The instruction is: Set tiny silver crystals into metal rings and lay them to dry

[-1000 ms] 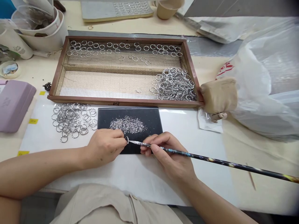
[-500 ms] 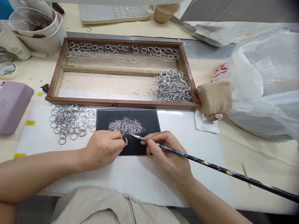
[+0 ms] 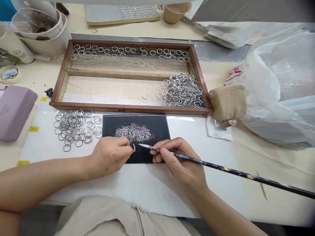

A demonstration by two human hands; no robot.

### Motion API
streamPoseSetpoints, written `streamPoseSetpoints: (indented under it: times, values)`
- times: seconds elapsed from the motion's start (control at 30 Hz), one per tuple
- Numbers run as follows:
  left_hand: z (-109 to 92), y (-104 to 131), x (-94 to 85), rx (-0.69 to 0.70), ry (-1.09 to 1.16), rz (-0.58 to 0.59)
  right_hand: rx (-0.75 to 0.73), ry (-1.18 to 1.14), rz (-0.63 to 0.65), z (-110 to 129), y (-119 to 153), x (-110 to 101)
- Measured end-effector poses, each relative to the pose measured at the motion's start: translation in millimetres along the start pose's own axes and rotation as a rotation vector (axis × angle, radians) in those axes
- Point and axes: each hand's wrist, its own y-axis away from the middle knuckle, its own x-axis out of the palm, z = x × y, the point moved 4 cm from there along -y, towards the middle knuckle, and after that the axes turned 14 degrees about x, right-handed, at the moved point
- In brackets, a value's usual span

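Note:
Pinched in my left hand (image 3: 114, 154) is a silver ring (image 3: 133, 147), held over the lower part of a black mat (image 3: 147, 155); only the ring's right side shows past the fingers. My right hand (image 3: 180, 160) grips a long, dark patterned pen-like stick (image 3: 221, 168) with a pale pointed tip. That tip points left, a short gap from the ring. On the mat, just beyond both hands, lies a spread of tiny sparkling stones (image 3: 134, 131). A loose heap of silver rings (image 3: 77, 126) rests on the white sheet left of the mat.
A wood-framed mesh tray (image 3: 110, 88) stands behind the mat, with rows of rings and a ring pile (image 3: 183, 90) at its right. A plastic bag (image 3: 261, 85) bulges at right. At left sit a mauve case (image 3: 16, 111) and white tubs (image 3: 46, 41). A thin stick (image 3: 262, 186) lies at lower right.
The pen-like stick's tip has moved from the edge of the stones down toward the ring, and its shaft lies at a flatter angle. My left hand keeps its pinch on the ring.

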Motion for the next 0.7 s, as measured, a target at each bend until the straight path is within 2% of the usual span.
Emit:
streamPoseSetpoints:
  times: [0.1, 0.27, 0.7]
  values:
    - [0.4, -0.1, 0.0, 0.002, -0.004, 0.001, 0.055, -0.132, 0.095, -2.5, -0.3, 1.4]
    - [-1.0, -0.3, -0.3, 0.008, -0.013, 0.005, 0.078, -0.185, 0.141, -4.7, -1.5, 2.7]
    - [-1.1, 0.2, -0.9, 0.019, -0.021, -0.001, 0.083, -0.146, 0.145, -7.0, -1.5, 3.5]
